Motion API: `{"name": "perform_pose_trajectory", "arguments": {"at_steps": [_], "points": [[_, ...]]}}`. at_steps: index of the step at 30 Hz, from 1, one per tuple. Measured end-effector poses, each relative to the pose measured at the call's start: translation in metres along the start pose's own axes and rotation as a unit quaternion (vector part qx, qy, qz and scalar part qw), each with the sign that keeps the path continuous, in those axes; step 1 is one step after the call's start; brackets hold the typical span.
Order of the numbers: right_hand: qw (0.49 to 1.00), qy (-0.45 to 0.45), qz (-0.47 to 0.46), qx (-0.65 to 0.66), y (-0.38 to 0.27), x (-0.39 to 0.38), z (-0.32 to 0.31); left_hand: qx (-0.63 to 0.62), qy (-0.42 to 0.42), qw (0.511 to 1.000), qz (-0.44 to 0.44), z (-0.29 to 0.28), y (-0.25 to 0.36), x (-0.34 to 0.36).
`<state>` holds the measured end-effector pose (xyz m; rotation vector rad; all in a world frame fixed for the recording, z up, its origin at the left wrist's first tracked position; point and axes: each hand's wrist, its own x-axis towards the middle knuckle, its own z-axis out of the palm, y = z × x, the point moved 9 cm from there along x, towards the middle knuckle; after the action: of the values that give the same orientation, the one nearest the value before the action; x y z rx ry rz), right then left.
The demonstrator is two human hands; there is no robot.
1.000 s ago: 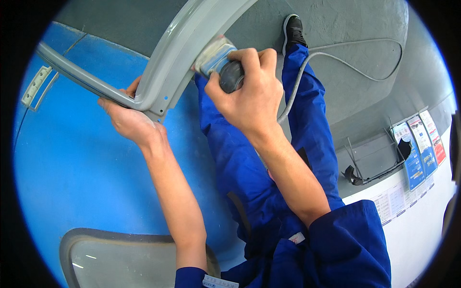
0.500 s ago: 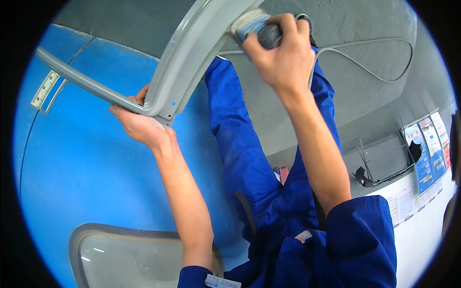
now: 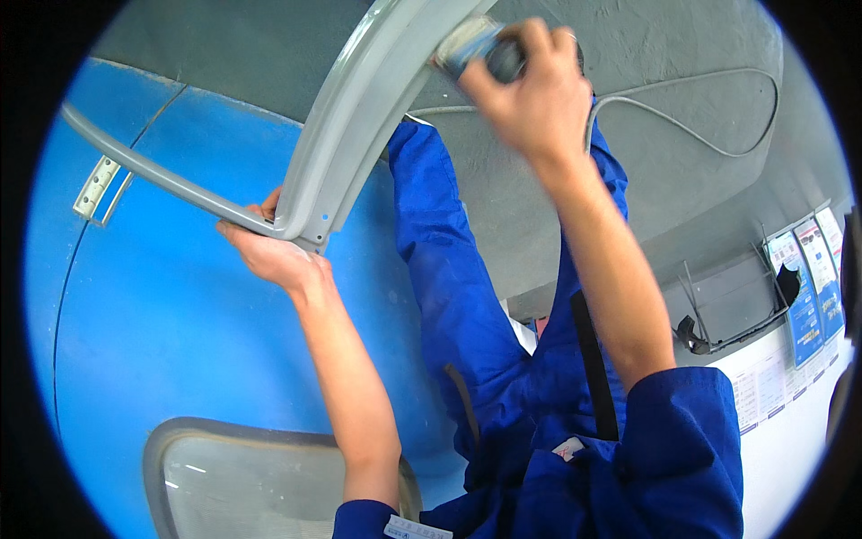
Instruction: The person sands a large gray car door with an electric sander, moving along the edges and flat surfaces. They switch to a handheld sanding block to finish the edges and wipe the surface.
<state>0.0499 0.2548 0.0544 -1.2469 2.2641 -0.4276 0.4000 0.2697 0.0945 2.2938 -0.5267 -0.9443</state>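
Note:
My left hand [image 3: 278, 256] is closed around the lower corner of a grey metal frame piece [image 3: 350, 108], where a thin rail [image 3: 166, 175] branches off to the left and small holes show in the flange. My right hand [image 3: 543, 99], blurred by motion, grips a handheld sander [image 3: 474, 52] with a dark round body and pale blue-white base, against the right edge of the frame near the top of the view. A grey hose [image 3: 682, 99] runs from behind that hand and loops to the right.
A blue panel [image 3: 206, 323] on the left carries a metal fitting [image 3: 94, 187] and a grey-edged window [image 3: 269, 476]. My blue-clad legs [image 3: 440, 216] stand over a grey floor [image 3: 682, 45]. At the right are a wire rack [image 3: 718, 328], leaflets [image 3: 804, 296] and papers on a white surface [image 3: 781, 449].
My right hand has moved the sander up and right along the frame. The frame's lower corner and my left hand have shifted slightly right and down in the view.

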Motion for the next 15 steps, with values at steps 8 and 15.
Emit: {"name": "perform_pose_trajectory", "arguments": {"at_steps": [8, 15], "points": [[0.984, -0.118, -0.088, 0.097, -0.042, -0.056, 0.017, -0.004, 0.035, 0.999, -0.016, -0.005, -0.005, -0.002], [0.999, -0.033, -0.020, 0.014, 0.012, 0.021, 0.004, -0.058, 0.059, 0.996, -0.014, -0.007, -0.007, -0.002]]}}
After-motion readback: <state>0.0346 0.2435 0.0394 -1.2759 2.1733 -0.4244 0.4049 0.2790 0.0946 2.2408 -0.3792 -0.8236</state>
